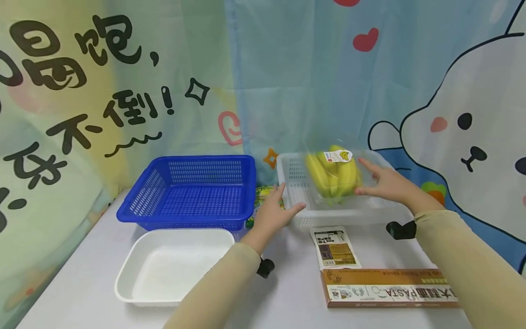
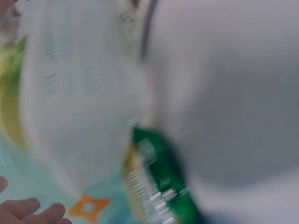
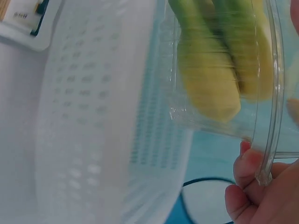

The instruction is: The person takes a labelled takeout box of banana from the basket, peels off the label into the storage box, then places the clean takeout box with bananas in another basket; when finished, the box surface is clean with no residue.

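My right hand point(image 1: 388, 183) grips the right edge of a clear plastic box of bananas point(image 1: 343, 178), which has a white label on top. In the right wrist view the fingers point(image 3: 250, 170) curl round the rim of the box. The box is over the white basket point(image 1: 361, 217), overlapping its inside in the head view. My left hand point(image 1: 271, 214) is at the basket's left front corner, fingers spread and holding nothing. Close beyond it lies a green and yellow packet point(image 1: 260, 196), partly hidden by the hand.
A blue basket point(image 1: 189, 160) stands at the back left, with a white tray point(image 1: 176, 269) in front of it. Before the white basket lie a flat white and brown pouch point(image 1: 334, 249) and a long pasta box point(image 1: 386, 290). A printed curtain point(image 1: 287, 68) hangs behind the table.
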`<state>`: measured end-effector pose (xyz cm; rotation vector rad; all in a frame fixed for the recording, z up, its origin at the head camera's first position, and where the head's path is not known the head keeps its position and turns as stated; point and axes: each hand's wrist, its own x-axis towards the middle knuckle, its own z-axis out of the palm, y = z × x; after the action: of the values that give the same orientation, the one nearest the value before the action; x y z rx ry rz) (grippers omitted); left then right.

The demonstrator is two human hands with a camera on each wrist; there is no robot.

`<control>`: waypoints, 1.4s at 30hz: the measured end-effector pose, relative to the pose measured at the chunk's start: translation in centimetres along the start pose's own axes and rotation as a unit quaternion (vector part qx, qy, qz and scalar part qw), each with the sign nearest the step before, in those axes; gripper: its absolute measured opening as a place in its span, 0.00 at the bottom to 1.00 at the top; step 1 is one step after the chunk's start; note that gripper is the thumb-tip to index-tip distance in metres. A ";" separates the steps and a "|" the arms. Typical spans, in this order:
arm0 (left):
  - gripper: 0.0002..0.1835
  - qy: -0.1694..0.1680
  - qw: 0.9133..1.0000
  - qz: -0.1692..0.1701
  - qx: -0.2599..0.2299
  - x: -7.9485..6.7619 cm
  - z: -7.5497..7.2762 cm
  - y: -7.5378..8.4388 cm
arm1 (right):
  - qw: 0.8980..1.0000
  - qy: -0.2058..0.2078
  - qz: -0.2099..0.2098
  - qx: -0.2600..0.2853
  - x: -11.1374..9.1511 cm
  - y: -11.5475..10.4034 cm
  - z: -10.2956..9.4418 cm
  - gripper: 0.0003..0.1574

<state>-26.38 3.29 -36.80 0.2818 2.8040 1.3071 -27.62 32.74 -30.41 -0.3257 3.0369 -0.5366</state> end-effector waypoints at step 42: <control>0.14 -0.025 0.983 0.061 -0.171 -3.8 -12.0 -2.0 | 0.961 0.033 -0.139 0.238 -6.1 -6.0 2.8 0.60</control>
<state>-24.19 -7.70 -30.74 0.4680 2.4964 1.7479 -20.29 27.61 -30.94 -0.7177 2.8033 -1.2855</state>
